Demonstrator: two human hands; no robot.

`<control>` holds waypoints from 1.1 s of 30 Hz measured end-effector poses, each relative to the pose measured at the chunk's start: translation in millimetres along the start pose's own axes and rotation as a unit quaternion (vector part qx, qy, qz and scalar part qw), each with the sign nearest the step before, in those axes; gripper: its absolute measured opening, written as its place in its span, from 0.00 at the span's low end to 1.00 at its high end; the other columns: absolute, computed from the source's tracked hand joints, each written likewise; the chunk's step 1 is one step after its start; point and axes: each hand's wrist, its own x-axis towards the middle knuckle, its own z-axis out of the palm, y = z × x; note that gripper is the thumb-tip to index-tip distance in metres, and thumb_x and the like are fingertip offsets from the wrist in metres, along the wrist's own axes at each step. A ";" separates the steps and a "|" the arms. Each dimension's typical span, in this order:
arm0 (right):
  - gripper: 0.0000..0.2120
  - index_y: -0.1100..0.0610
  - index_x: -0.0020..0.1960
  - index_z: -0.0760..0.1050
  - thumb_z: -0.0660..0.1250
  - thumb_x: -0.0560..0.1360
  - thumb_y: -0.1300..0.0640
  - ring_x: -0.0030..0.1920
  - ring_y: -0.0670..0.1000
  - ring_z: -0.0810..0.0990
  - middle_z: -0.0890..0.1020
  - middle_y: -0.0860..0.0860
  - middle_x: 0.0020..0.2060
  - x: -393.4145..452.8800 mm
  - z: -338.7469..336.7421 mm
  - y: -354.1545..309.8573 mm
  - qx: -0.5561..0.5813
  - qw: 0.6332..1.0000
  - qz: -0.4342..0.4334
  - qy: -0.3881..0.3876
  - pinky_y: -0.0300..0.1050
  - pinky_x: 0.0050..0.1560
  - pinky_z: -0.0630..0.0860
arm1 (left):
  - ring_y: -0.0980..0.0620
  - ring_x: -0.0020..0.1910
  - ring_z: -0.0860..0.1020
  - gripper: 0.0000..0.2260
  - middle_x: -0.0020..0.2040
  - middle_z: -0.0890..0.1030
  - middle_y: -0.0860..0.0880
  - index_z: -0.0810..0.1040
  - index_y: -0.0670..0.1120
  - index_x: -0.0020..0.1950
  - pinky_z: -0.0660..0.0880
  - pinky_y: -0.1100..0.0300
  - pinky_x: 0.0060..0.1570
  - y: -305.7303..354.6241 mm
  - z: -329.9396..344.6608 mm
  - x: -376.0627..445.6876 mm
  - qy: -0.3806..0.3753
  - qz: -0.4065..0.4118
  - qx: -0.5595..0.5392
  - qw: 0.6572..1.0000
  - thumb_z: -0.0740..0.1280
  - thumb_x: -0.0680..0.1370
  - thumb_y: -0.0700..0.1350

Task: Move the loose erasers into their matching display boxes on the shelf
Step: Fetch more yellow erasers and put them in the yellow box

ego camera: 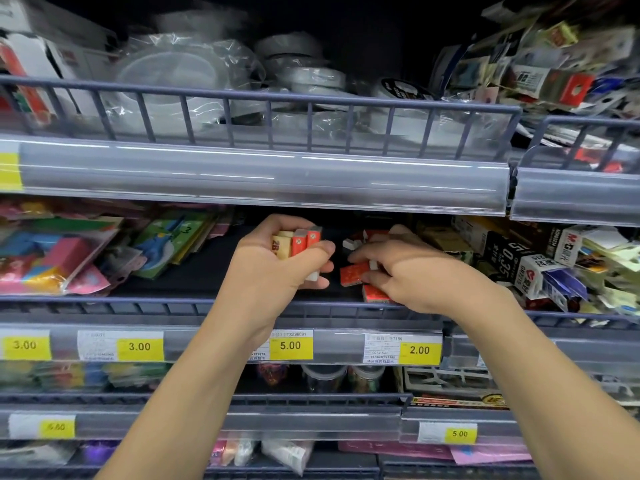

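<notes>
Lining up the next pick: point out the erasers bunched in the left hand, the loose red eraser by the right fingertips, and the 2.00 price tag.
bunched erasers (pixel 298 241), head view, red sleeve.
loose red eraser (pixel 351 274), head view, top face.
2.00 price tag (pixel 419 350), head view, yellow panel.

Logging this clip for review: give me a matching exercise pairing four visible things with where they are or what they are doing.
Things:
1. left hand
2. right hand
3. yellow 2.00 price tag
4. colourful packets

Places or states:
A. on the shelf rail below the right wrist
B. grips a bunch of erasers
C. lying at the shelf's far left
D. fingers on the red loose erasers on the shelf

Pairs: 1-B, 2-D, 3-A, 4-C
</notes>
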 end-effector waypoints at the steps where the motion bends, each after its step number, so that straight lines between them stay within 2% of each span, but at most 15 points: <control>1: 0.19 0.46 0.73 0.70 0.59 0.83 0.52 0.67 0.53 0.63 0.72 0.50 0.70 0.0 2.7 0.4 -0.005 1.000 -0.001 0.013 0.44 0.66 0.62 | 0.45 0.43 0.88 0.10 0.41 0.87 0.50 0.82 0.48 0.52 0.83 0.59 0.36 0.4 0.1 -0.3 0.003 -0.004 -0.005 1.000 0.78 0.75 0.39; 4: 0.18 0.48 0.72 0.71 0.61 0.83 0.52 0.67 0.53 0.67 0.75 0.49 0.65 -3.0 12.6 0.4 0.052 0.989 -0.012 0.138 0.39 0.62 0.62 | 0.46 0.44 0.88 0.09 0.42 0.87 0.50 0.80 0.46 0.53 0.83 0.59 0.36 1.5 0.7 -0.4 0.016 -0.015 -0.026 0.999 0.77 0.76 0.43; 7: 0.14 0.43 0.64 0.76 0.64 0.79 0.46 0.62 0.44 0.76 0.81 0.41 0.57 -10.5 21.6 -15.4 0.273 0.921 -0.032 0.277 0.38 0.62 0.70 | 0.47 0.45 0.88 0.09 0.43 0.87 0.49 0.79 0.45 0.54 0.83 0.60 0.37 1.9 4.1 -1.0 0.025 -0.009 -0.034 0.999 0.75 0.77 0.45; 8: 0.12 0.40 0.60 0.77 0.65 0.78 0.43 0.58 0.40 0.79 0.82 0.38 0.54 -12.0 24.2 -23.2 0.356 0.889 -0.042 0.285 0.36 0.58 0.73 | 0.47 0.45 0.88 0.10 0.44 0.87 0.48 0.79 0.45 0.55 0.82 0.60 0.37 1.7 5.9 -1.1 0.027 -0.006 -0.037 0.999 0.75 0.77 0.45; 10: 0.11 0.41 0.59 0.77 0.66 0.77 0.43 0.49 0.41 0.82 0.83 0.38 0.50 -12.8 29.6 -37.4 0.455 0.845 -0.054 0.275 0.37 0.48 0.76 | 0.50 0.44 0.87 0.10 0.44 0.87 0.48 0.79 0.45 0.55 0.82 0.60 0.37 1.0 9.4 -0.8 0.035 -0.003 -0.045 0.998 0.75 0.77 0.46; 12: 0.11 0.44 0.61 0.77 0.66 0.78 0.47 0.43 0.45 0.82 0.83 0.39 0.48 -12.1 33.2 -45.5 0.475 0.835 -0.056 0.274 0.40 0.44 0.77 | 0.53 0.41 0.85 0.09 0.41 0.86 0.53 0.78 0.46 0.54 0.81 0.62 0.37 0.1 12.0 -0.3 0.045 -0.003 -0.048 0.998 0.74 0.78 0.47; 14: 0.11 0.47 0.60 0.78 0.67 0.78 0.50 0.39 0.46 0.82 0.84 0.41 0.45 -11.4 35.1 -48.2 0.482 0.828 -0.054 0.281 0.38 0.41 0.77 | 0.54 0.40 0.85 0.09 0.40 0.86 0.55 0.78 0.48 0.54 0.80 0.62 0.38 -1.0 14.0 -0.3 0.050 -0.003 -0.053 0.997 0.74 0.78 0.48; 17: 0.09 0.48 0.59 0.78 0.66 0.79 0.51 0.37 0.45 0.82 0.83 0.42 0.40 -11.3 35.9 -51.9 0.468 0.833 -0.051 0.290 0.35 0.39 0.75 | 0.53 0.41 0.86 0.18 0.41 0.86 0.54 0.77 0.48 0.55 0.81 0.62 0.38 0.3 15.5 -1.6 0.048 0.003 -0.062 0.997 0.77 0.72 0.52; 21: 0.09 0.50 0.57 0.81 0.66 0.80 0.54 0.48 0.45 0.81 0.81 0.46 0.49 -14.0 32.9 -48.7 0.406 0.864 -0.071 0.289 0.44 0.50 0.78 | 0.50 0.41 0.87 0.20 0.41 0.87 0.50 0.76 0.45 0.55 0.83 0.57 0.37 1.6 14.7 0.1 0.036 -0.005 -0.095 0.995 0.81 0.69 0.46; 23: 0.12 0.49 0.61 0.82 0.66 0.80 0.55 0.55 0.42 0.79 0.81 0.42 0.52 -17.5 29.0 -42.6 0.387 0.878 -0.105 0.262 0.36 0.57 0.74 | 0.49 0.42 0.87 0.22 0.42 0.88 0.48 0.77 0.44 0.54 0.84 0.55 0.39 2.1 13.2 1.4 0.030 -0.012 -0.109 0.994 0.81 0.65 0.46; 26: 0.13 0.48 0.62 0.82 0.68 0.79 0.59 0.59 0.39 0.79 0.83 0.39 0.55 -22.5 19.0 -26.3 0.410 0.871 -0.121 0.240 0.29 0.59 0.71 | 0.47 0.42 0.87 0.18 0.40 0.87 0.48 0.78 0.45 0.53 0.83 0.57 0.36 1.3 10.5 2.7 0.015 -0.022 -0.097 0.995 0.81 0.69 0.39; 28: 0.11 0.45 0.58 0.83 0.69 0.79 0.57 0.55 0.39 0.81 0.85 0.40 0.52 -22.3 13.9 -7.2 0.398 0.870 -0.061 0.286 0.28 0.54 0.73 | 0.45 0.42 0.88 0.17 0.39 0.87 0.48 0.78 0.45 0.54 0.82 0.58 0.34 0.2 9.6 2.3 0.011 -0.026 -0.082 0.996 0.80 0.71 0.35; 30: 0.11 0.41 0.57 0.81 0.68 0.79 0.54 0.50 0.44 0.83 0.83 0.40 0.49 -18.9 8.3 12.4 0.340 0.888 0.049 0.306 0.33 0.46 0.78 | 0.44 0.43 0.88 0.17 0.40 0.87 0.48 0.79 0.45 0.54 0.82 0.58 0.32 -0.4 9.8 1.8 0.009 -0.025 -0.065 0.998 0.80 0.70 0.34; 32: 0.16 0.38 0.66 0.75 0.66 0.80 0.52 0.45 0.51 0.83 0.79 0.41 0.52 -13.5 5.8 27.8 0.217 0.941 0.136 0.223 0.41 0.43 0.80 | 0.44 0.43 0.88 0.17 0.40 0.88 0.48 0.79 0.46 0.55 0.82 0.58 0.32 0.2 10.8 1.4 0.007 -0.022 -0.058 0.998 0.80 0.71 0.34; 33: 0.19 0.39 0.70 0.72 0.65 0.80 0.51 0.45 0.51 0.82 0.77 0.43 0.57 -10.5 6.1 33.0 0.156 0.961 0.155 0.166 0.42 0.44 0.80 | 0.44 0.43 0.88 0.17 0.40 0.88 0.48 0.79 0.46 0.55 0.82 0.58 0.33 0.5 11.0 1.5 0.006 -0.021 -0.055 0.998 0.80 0.70 0.34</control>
